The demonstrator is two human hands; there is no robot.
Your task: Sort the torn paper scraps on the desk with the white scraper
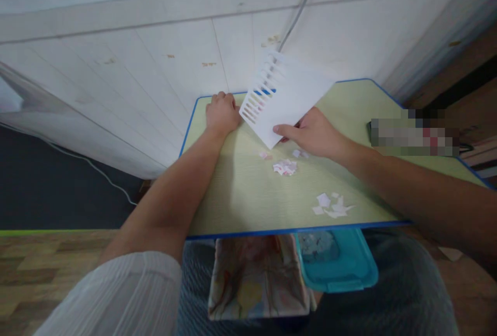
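Observation:
My right hand (pixel 314 133) grips the lower corner of a white sheet (pixel 289 95), thumb on top and fingers underneath. A row of narrow slots runs along the sheet's left edge, and the sheet is held tilted above the table. My left hand (pixel 222 112) rests on the table's far left part with its fingers curled; whatever is under them is hidden. In front of the sheet lies a small heap of paper scraps (pixel 285 167), with a few pinkish bits (pixel 265 155) beside it. More white scraps (pixel 333 205) are scattered nearer the front edge.
The pale table (pixel 248 201) has a blue rim and stands against a white panelled wall (pixel 155 92). At the right lies a pixelated object (pixel 415 136). Below the front edge, at my lap, are a patterned fabric container (pixel 256 284) and a turquoise tray (pixel 337 274).

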